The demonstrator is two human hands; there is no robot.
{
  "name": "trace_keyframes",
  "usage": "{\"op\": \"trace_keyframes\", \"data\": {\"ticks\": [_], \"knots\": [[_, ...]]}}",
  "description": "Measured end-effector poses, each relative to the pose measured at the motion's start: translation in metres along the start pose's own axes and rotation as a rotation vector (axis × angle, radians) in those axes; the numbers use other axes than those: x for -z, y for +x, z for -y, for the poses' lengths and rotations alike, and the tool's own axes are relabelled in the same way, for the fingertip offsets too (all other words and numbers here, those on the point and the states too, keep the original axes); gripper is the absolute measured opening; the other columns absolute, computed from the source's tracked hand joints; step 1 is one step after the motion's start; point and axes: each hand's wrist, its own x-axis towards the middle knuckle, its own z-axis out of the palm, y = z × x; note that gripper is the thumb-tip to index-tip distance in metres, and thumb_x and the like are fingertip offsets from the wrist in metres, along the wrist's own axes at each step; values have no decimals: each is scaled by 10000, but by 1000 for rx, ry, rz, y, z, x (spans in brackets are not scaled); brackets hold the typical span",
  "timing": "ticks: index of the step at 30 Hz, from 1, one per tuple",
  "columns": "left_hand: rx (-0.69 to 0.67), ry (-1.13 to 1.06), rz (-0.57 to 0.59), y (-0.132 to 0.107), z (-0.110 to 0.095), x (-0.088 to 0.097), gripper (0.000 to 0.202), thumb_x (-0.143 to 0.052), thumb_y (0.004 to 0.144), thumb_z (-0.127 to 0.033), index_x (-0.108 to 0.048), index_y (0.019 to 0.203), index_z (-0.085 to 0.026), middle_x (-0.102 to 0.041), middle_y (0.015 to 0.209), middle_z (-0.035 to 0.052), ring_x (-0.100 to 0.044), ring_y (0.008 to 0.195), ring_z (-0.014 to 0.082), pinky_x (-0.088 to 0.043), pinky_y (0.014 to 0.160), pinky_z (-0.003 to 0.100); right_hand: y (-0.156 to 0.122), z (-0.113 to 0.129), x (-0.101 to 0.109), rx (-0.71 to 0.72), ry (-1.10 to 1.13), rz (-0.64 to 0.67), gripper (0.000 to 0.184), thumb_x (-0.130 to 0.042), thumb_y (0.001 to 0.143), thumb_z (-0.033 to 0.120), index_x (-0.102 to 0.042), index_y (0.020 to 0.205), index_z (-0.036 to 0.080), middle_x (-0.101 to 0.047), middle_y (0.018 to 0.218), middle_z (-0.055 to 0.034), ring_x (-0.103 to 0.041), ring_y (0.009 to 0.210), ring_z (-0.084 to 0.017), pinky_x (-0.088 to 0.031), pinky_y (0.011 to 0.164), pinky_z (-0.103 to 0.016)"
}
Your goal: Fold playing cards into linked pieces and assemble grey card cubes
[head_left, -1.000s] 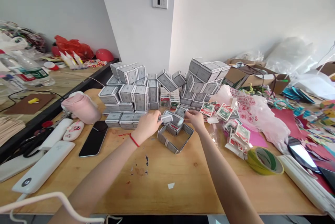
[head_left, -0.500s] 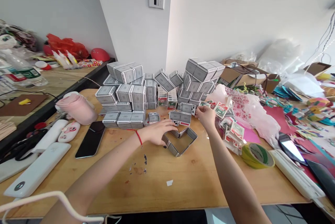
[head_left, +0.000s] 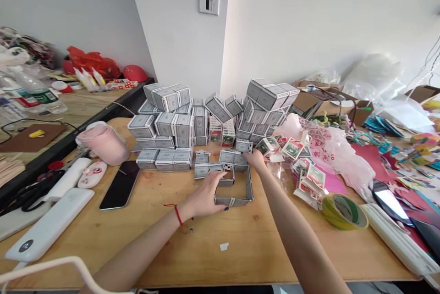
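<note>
Left hand (head_left: 202, 198) partly hiding notched card frame (head_left: 249, 188), 9 o'clock.
Fingers (head_left: 213, 181) standing apart; right hand (head_left: 256, 160), 1 o'clock, hiding its grip: can't tell.

Over the feed I logged card frame (head_left: 237, 202) and stacked card blocks (head_left: 184, 130): grey, ornately patterned. Bench (head_left: 192, 257) was tan, wood-grained; tape roll (head_left: 327, 213), yellow and green; wristband (head_left: 178, 215), red.

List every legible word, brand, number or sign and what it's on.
No word or number reads clearly.
Plastic bag: red characters, too blurred.
Bottle label: too small.
Card boxes: print too small.
Playing card: black suit marks, too small to identify.
Dark oval display: unreadable.
</note>
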Motion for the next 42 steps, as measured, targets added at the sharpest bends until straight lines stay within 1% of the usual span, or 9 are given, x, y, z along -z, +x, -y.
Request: {"op": "trace_keyframes", "data": {"ticks": [6,13,17,19,23,26,31,37,42], "knots": [[34,41,-59,-6,8,-4,772,-712,633,-350,-307,1282,-242,-437,1323,111,-361,1276,301,-148,1110,561,0,8,3,59,148,-20,157,-620,558,317,-584,637,186,-626,623,-2,-583,661,-187,-460,620,-270],[112,72,-183,12,17,-19,750,-684,652,-357,-289,1269,-197,-442,1298,130,-364,1269,293,-117,1108,553,-12,28,48,72,406,-124,247,-483,672,397,-540,829,214,-640,732,2,-596,661,-174,-483,611,-276],[135,77,-187,26,24,-21,883,-746,559,-429,-272,1267,-198,-423,1319,130,-356,1272,316,-66,1104,564,-35,31,65,-16,891,73,266,-477,659,382,-570,845,216,-668,767,-9,-632,704,-211,-509,650,-337],[140,87,-198,30,28,-22,856,-754,537,-445,-311,1227,-198,-461,1275,119,-386,1249,317,-56,1102,564,-48,32,67,-3,984,182,318,-476,678,424,-596,879,209,-682,816,-35,-639,771,-229,-505,701,-367],[153,90,-259,33,35,-25,737,-737,565,-397,-344,1158,-203,-499,1205,95,-416,1219,297,-128,1090,547,-63,31,66,43,960,129,541,-389,705,650,-598,982,236,-686,867,-61,-636,860,-257,-494,738,-410],[150,91,-293,33,39,-28,762,-738,567,-378,-314,1175,-205,-474,1232,105,-388,1236,299,-153,1079,545,-66,32,63,76,842,83,652,-295,684,735,-588,1037,272,-682,870,-69,-637,868,-264,-500,733,-408],[131,128,-309,33,39,-30,750,-735,579,-420,-341,1180,-207,-475,1225,112,-391,1217,312,-189,1052,543,-61,43,51,122,770,58,704,-218,706,741,-594,1068,267,-676,872,-79,-640,861,-255,-511,727,-380],[143,104,-319,35,38,-27,654,-709,619,-443,-393,1145,-219,-524,1135,86,-464,1118,296,-330,950,484,-55,68,42,140,949,76,647,-223,750,647,-615,1032,215,-675,868,-74,-634,896,-257,-502,759,-409],[160,96,-307,36,35,-24,659,-699,627,-456,-392,1153,-206,-524,1139,90,-468,1103,293,-358,920,466,-53,74,47,173,1082,124,715,-212,721,733,-637,960,209,-675,874,-100,-613,931,-286,-481,782,-458]]}}
